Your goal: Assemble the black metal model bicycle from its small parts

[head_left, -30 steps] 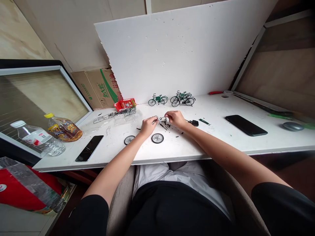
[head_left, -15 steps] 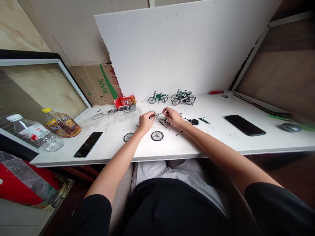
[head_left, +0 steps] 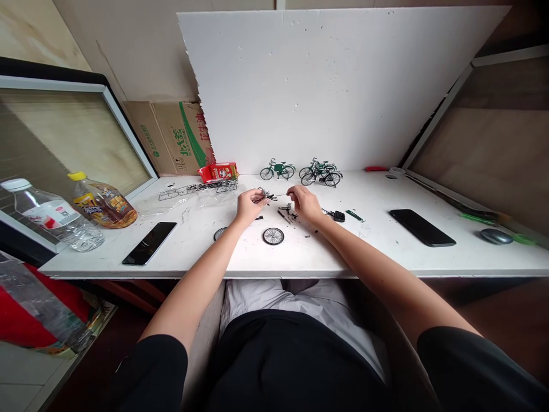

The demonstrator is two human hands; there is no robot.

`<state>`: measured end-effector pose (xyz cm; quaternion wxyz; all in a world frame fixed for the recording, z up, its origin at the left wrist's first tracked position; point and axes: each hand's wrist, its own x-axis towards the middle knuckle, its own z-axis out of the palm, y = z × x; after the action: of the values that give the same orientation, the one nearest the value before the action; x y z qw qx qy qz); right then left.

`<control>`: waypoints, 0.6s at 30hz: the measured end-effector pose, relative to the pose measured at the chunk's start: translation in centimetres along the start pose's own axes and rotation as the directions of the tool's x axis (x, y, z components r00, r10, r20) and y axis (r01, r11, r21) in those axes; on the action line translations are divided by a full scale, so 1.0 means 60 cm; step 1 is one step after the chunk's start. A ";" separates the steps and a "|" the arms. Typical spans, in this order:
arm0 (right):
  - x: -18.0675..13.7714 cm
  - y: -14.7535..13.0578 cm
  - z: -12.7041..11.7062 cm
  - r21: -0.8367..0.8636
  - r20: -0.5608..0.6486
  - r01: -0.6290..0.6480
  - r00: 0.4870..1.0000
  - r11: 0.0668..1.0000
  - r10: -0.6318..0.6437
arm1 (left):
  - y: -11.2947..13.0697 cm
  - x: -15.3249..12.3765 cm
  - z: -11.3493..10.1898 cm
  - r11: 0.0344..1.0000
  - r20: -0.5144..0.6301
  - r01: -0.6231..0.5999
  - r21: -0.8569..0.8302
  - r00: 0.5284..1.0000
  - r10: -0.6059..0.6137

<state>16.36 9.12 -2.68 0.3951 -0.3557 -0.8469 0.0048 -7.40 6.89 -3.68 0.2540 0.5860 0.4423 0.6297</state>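
My left hand (head_left: 247, 206) is closed in a pinch on a small metal model-bicycle part (head_left: 266, 196), held just above the white table (head_left: 386, 252). My right hand (head_left: 305, 204) is closed too, pinching a thin rod that reaches toward that part. Two small spoked wheels lie flat below my hands, one (head_left: 273, 236) in front of the right hand, the other (head_left: 220, 233) partly hidden by my left forearm. Small dark loose parts (head_left: 288, 213) are scattered between my hands. Finished green model bicycles stand at the back, a single one (head_left: 277, 169) and a pair (head_left: 320, 172).
A black phone (head_left: 149, 242) lies at left, another (head_left: 422, 227) at right. Two bottles (head_left: 102, 201) lie at the left edge. A wire parts frame (head_left: 199, 188), a red packet (head_left: 218, 171), a cardboard box (head_left: 175, 137) and a white foam board (head_left: 334, 86) stand behind. A mouse (head_left: 496, 236) sits far right.
Both hands have risen slightly and moved back from the table edge with the part, and the hands have drawn a little further apart. The view has shifted a little.
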 end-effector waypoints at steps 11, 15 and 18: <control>-0.009 -0.037 -0.011 0.128 0.016 -0.018 1.000 0.992 0.016 | 0.045 -0.019 -0.014 0.933 0.275 0.305 -0.192 0.929 -0.247; -0.010 -0.050 -0.003 0.136 0.031 0.074 0.996 0.988 -0.079 | 0.045 -0.021 -0.013 0.930 0.312 0.316 -0.187 0.917 -0.248; -0.010 -0.048 0.006 0.102 0.048 0.095 0.994 0.990 -0.100 | 0.039 -0.018 -0.013 0.927 0.304 0.325 -0.186 0.916 -0.260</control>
<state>14.63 6.70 -2.48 0.3896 -0.2934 -0.8722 0.0372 -7.47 4.64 -2.18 0.4715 0.5604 0.4092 0.5443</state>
